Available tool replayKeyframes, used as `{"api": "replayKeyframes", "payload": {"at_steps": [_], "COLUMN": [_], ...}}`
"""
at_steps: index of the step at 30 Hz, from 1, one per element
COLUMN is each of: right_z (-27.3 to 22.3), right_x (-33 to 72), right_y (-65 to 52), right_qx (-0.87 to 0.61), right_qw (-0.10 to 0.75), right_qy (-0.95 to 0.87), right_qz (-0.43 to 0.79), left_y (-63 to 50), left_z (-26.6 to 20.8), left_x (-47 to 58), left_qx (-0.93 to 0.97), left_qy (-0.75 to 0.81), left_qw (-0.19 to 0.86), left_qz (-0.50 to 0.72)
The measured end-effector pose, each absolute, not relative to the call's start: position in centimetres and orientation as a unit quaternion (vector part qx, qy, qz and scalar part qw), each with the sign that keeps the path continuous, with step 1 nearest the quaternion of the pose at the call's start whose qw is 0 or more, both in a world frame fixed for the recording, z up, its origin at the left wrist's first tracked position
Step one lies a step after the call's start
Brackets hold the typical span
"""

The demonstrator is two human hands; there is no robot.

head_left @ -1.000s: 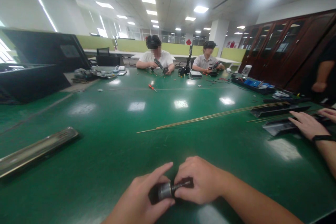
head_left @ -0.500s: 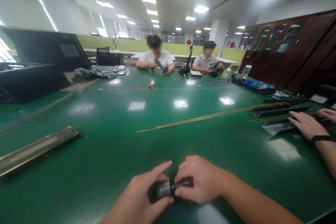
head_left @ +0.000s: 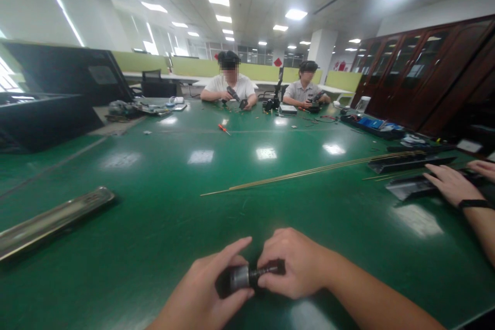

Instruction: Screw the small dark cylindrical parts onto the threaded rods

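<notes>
Low in the middle of the view, a cylindrical part [head_left: 240, 277] with a silver barrel and a dark, thinner shaft lies sideways between my hands. What kind of part it is, I cannot tell. My left hand [head_left: 211, 283] curves around the barrel end, thumb below and index finger stretched out above. At the other end, my right hand [head_left: 292, 265] pinches the dark shaft between thumb and curled fingers. The palms hide both ends of the part.
Thin brass-coloured rods [head_left: 286, 177] cross the green table [head_left: 162, 221]. A long metal channel [head_left: 58, 220] lies at left. Another person's hand [head_left: 452, 185] rests by a dark channel piece [head_left: 406, 188] at right. A red screwdriver [head_left: 223, 128] lies farther back, before two seated people.
Almost nothing differs. My left hand and the silver barrel have shifted very slightly to the left; my right hand keeps its pinch on the shaft.
</notes>
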State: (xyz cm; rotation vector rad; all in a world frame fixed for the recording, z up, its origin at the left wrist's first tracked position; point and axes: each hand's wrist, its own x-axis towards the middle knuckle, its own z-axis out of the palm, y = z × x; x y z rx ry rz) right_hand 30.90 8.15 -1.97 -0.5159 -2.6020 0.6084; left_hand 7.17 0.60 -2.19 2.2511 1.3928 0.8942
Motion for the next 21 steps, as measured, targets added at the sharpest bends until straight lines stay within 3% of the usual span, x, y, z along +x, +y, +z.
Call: {"api": "replayKeyframes", "payload": {"at_steps": [21], "right_z": [-1.8], "right_x": [30.9], "right_y": [8.2], "right_qx": [-0.188], "right_qw": [0.199], "right_qy": [-0.938], "right_qz": [0.213], "left_y": [0.7], "left_z": [-3.5], "left_x": [6.7], "left_qx": [0.788], "left_qy": [0.491], "left_qw": [0.180], "left_qz": [0.324]}}
